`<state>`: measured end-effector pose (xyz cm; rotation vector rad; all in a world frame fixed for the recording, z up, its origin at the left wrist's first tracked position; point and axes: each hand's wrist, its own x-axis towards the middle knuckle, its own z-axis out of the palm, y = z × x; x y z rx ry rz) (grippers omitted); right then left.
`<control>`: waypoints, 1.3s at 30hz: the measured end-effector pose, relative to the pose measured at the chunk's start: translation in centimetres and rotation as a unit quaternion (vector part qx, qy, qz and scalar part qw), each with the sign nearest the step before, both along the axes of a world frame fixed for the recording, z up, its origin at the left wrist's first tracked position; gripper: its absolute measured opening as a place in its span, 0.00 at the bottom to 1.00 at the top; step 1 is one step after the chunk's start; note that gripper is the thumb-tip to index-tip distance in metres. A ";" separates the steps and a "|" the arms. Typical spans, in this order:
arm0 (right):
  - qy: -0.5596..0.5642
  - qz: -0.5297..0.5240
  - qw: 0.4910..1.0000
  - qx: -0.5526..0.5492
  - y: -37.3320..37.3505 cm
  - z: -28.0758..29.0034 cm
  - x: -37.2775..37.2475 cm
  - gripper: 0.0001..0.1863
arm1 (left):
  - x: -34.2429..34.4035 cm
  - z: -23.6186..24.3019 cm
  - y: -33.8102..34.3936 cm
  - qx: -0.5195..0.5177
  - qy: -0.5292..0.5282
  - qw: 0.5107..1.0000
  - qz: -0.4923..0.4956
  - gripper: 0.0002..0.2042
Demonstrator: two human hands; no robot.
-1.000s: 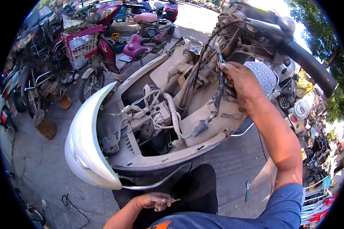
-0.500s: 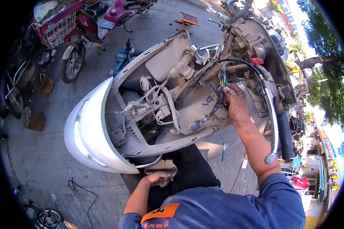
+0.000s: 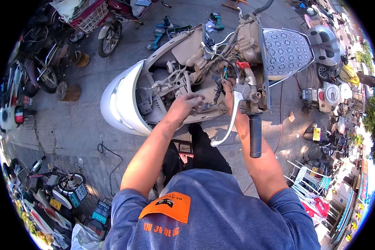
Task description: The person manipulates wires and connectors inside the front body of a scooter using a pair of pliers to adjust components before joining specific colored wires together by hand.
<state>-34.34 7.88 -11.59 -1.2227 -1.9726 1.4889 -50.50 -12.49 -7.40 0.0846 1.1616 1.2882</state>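
The opened front of a scooter lies before me, with a dusty brown inner body [image 3: 183,53] and a glossy white front panel [image 3: 120,98]. My right hand [image 3: 228,91] is behind the brake lever [image 3: 234,110], its fingers closed on a bundle of coloured wires [image 3: 224,73]. Part of that grip is hidden. Over the near edge of the shell my left hand [image 3: 184,107] hovers with its fingers loosely stretched and nothing visible in them. Dusty cables and connectors [image 3: 181,79] lie beyond it. A red cap-like part [image 3: 243,65] sits beside the wires.
The black handlebar grip [image 3: 255,135] juts toward me beside my right forearm. Right of the shell is a patterned seat [image 3: 287,53]. Green power tools [image 3: 156,37] lie on the ground beyond. Wooden stumps [image 3: 68,91] and a parked pink scooter [image 3: 91,16] stand left.
My left hand has risen from beside the white panel, near my lap, to the shell's inside. My right hand stays at the wires. The view has shifted, showing the seat and more ground.
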 end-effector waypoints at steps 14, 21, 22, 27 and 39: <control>0.066 -0.180 0.974 -0.117 -4.4 6.3 -3.1 0.10 | -3.8 2.0 11.3 0.052 0.151 0.987 -0.014 0.17; 0.032 -0.127 0.991 -0.014 -4.5 6.2 -3.4 0.09 | -7.2 1.0 12.3 0.089 -0.031 0.982 -0.162 0.19; 0.035 -0.131 0.991 -0.008 -4.7 5.8 -3.1 0.09 | -7.2 1.2 12.4 0.094 -0.005 0.982 -0.165 0.19; 0.103 -0.198 0.974 -0.032 -6.1 7.7 -6.4 0.11 | -4.8 0.6 12.6 0.107 0.060 0.988 -0.095 0.18; 0.006 -0.233 0.972 -0.013 -4.2 9.0 -7.8 0.16 | -3.0 -0.4 13.0 0.111 0.269 0.953 -0.083 0.16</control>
